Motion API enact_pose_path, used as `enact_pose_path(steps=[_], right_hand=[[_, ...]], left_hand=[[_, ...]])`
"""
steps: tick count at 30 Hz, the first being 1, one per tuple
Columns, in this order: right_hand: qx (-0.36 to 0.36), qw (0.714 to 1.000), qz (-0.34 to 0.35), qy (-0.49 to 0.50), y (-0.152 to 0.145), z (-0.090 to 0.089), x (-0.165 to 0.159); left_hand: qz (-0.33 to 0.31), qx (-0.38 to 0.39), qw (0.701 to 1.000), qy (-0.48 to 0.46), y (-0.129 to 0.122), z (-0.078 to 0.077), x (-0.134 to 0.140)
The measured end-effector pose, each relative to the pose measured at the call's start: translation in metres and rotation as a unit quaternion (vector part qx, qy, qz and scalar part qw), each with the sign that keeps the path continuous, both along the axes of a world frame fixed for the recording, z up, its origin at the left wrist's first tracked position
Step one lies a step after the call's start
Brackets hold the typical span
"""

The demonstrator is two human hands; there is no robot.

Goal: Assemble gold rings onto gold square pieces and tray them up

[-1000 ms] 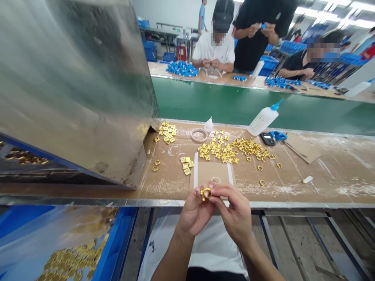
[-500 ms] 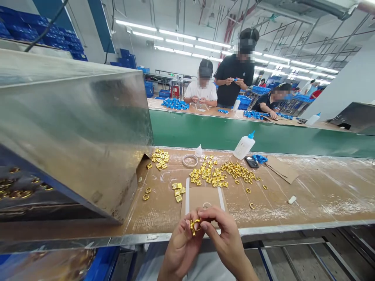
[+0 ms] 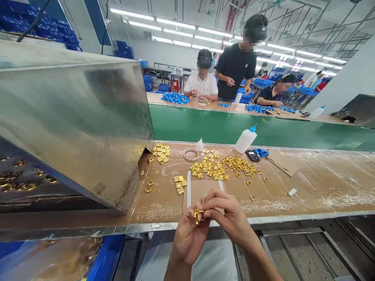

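Note:
Above the table's front edge, my left hand (image 3: 190, 234) pinches a small gold-coloured square piece (image 3: 196, 217) between thumb and fingers. A gold ring (image 3: 201, 212) stands out from that piece, and the fingers of my right hand (image 3: 230, 214) close on the ring's far side. Whether the ring and the square piece are joined or only touching, I cannot tell. Beneath the hands lies a cardboard sheet (image 3: 202, 188) with white tape strips down its sides. Behind it are many gold square pieces (image 3: 209, 168), with a heap of gold rings (image 3: 240, 166) to their right.
A metal housing (image 3: 88, 128) fills the left. Toward the back stand a bottle with blue tip (image 3: 245, 140), a small white bottle (image 3: 199, 144), a tape roll (image 3: 191, 154) and a black device (image 3: 252, 155). Beyond the green belt (image 3: 190, 123), several people sit or stand.
Both hands still hold the gold pieces and have moved slightly up and right in view. The camera has tilted a little. Across the belt, the standing person has lowered and parted their hands.

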State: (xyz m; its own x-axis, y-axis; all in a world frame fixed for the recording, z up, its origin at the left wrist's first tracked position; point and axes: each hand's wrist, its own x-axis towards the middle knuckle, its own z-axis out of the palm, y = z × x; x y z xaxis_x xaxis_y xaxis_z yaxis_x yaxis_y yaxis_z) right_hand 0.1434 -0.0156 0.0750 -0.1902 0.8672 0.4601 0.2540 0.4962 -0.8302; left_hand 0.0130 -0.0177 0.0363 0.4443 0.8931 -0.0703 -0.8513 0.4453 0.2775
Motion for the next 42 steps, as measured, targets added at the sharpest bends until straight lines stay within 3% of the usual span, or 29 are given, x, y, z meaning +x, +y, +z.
enact_pose_path(steps=[19, 26, 32, 42], right_hand=[[0.078, 0.989, -0.030, -0.122, -0.009, 0.017, -0.004], [0.017, 0.996, -0.079, -0.045, -0.007, 0.000, -0.010], [0.045, 0.990, -0.128, -0.030, -0.013, -0.018, -0.016], [0.093, 0.984, -0.127, -0.079, -0.016, -0.015, -0.021]], left_hand=[[-0.037, -0.021, 0.999, -0.004, -0.002, 0.001, -0.003], [-0.005, -0.083, 0.997, -0.002, 0.000, -0.002, -0.002], [-0.018, -0.145, 0.989, -0.023, 0.006, 0.001, -0.005], [-0.018, -0.132, 0.990, -0.040, 0.002, 0.002, -0.004]])
